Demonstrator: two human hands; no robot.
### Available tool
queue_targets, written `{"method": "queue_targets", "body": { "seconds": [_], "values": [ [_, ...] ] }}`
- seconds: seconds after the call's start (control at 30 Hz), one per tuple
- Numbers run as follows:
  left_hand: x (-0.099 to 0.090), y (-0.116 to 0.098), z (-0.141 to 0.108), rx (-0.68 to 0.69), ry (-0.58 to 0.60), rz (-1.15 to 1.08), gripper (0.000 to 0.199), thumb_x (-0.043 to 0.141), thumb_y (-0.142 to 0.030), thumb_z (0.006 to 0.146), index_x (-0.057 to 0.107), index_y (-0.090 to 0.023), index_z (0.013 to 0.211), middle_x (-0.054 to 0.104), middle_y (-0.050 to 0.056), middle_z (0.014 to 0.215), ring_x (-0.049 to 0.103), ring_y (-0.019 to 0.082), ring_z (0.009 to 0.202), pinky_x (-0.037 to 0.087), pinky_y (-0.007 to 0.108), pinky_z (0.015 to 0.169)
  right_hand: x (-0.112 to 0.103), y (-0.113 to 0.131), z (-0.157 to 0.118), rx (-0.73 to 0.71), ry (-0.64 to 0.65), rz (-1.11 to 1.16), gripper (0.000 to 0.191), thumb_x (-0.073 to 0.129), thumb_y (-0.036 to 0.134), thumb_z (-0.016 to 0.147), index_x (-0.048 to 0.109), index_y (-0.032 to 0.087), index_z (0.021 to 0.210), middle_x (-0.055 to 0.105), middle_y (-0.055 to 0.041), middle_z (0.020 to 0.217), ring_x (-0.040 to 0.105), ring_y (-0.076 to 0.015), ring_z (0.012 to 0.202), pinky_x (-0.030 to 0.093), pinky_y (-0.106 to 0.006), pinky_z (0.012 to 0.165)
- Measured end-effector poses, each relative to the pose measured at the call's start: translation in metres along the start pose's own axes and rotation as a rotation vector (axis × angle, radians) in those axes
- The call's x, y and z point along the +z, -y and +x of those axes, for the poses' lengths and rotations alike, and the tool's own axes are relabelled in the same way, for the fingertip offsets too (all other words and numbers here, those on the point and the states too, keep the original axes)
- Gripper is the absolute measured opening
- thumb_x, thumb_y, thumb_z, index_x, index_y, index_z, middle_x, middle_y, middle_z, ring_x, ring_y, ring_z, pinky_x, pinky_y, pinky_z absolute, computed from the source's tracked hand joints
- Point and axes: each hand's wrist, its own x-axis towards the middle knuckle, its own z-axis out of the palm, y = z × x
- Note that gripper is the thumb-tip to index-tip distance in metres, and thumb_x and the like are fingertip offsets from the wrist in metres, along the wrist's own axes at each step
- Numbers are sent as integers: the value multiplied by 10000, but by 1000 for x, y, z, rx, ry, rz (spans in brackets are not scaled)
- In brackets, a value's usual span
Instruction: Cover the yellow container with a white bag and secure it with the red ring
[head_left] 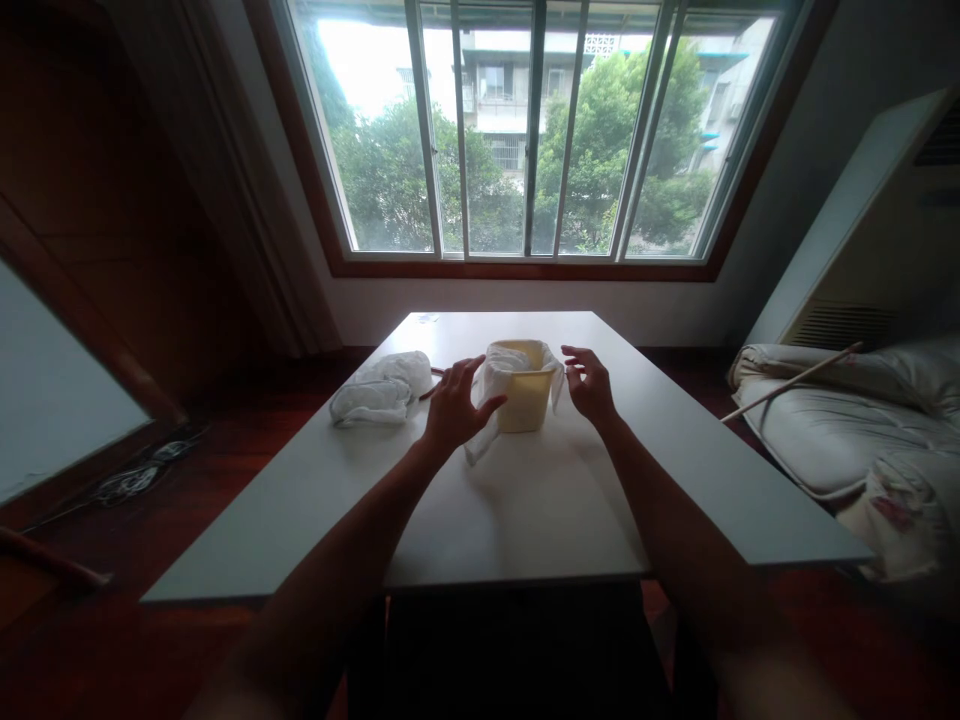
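A small pale-yellow bin [527,405] stands upright near the middle of the white table [540,520]. Thin white material, which looks like a plastic bag [496,368], lies in it and hangs over its rim on both sides. My left hand [454,408] is beside the bin's left side, thumb and fingers spread, with nothing visible in it. To the right of the bin, my right hand [590,386] has its fingers loosely bent and apart, close to the overhanging material. A crumpled white bundle [382,388] rests left of my left hand. A thin dark item, partly hidden, lies behind that hand.
Beyond the table is a wide window [525,150] above a wall. On the right, a folded padded mattress [832,420] with a stick [795,382] across it lies close to the table. Cables [135,482] are on the floor at left.
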Motion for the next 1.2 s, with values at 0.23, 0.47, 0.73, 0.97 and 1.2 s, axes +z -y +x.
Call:
{"method": "queue_targets", "body": {
  "seconds": [0.23,0.47,0.73,0.97,1.2],
  "values": [
    [9,-17,17,155,-46,52,257,486,-296,994,694,-213,1120,664,106,1134,595,250,1027,481,412,889,4,21,1,-2,41,43,343,591,496,903,740,188,898,620,-104,1043,602,-176,752,553,-320,596],
    [5,-11,28,-7,-254,-232,193,481,-268,988,661,-200,981,663,70,1011,613,184,892,500,311,745,7,17,6,63,-101,116,306,588,475,897,666,184,847,663,-97,896,646,-201,753,570,-342,660],
    [-13,11,39,-242,-552,-616,125,499,-309,958,576,-211,960,675,41,963,636,161,862,503,289,772,5,-1,14,311,-314,385,298,572,495,875,569,200,917,658,-22,733,692,-193,663,598,-351,665],
    [-32,7,34,-221,-639,-881,92,535,-302,887,519,-212,882,638,-23,663,606,134,603,477,266,625,-10,-14,17,236,-306,222,277,565,453,864,613,180,871,697,-77,896,644,-200,809,538,-361,774],
    [-31,36,33,-322,-671,-796,307,690,-516,821,610,-221,845,464,-51,593,378,86,503,286,244,482,-19,-17,19,261,-388,133,252,548,417,856,609,173,844,675,-60,819,609,-195,776,490,-348,769]
  ]
}}
